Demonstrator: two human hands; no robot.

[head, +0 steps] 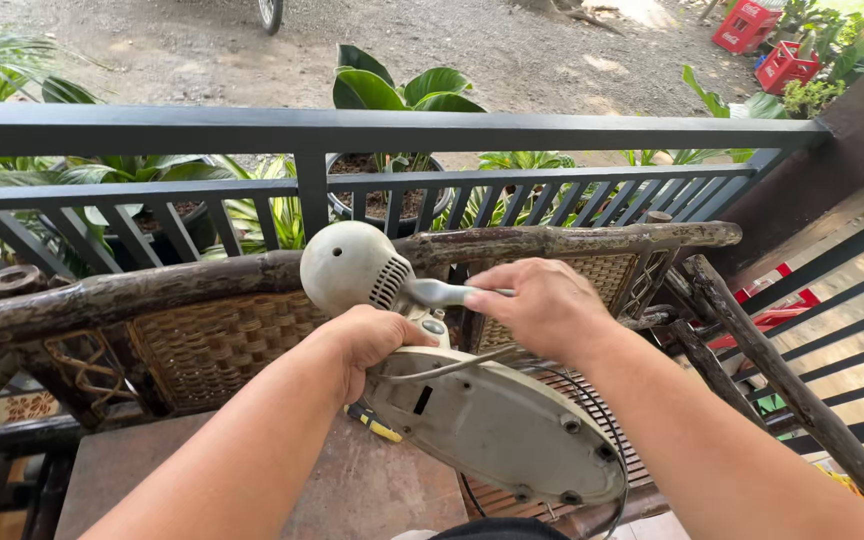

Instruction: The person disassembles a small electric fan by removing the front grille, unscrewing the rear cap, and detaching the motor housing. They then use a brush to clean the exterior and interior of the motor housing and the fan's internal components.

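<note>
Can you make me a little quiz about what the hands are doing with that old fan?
1. True or false: the left hand grips the fan below its motor housing.
2. What does the right hand hold against the motor housing's vents? A) paintbrush B) grey brush C) hammer
3. What long piece of furniture stands behind the fan?

Key: 1 true. 2 B. 3 The woven rattan bench with a rough wooden frame, in front of the dark railing.

Bright daylight falling from outside beyond the railing (392,128), sun glaring on the ground top right, porch lying in soft shade, focus staying sharp, wide lens bending the edges.
</note>
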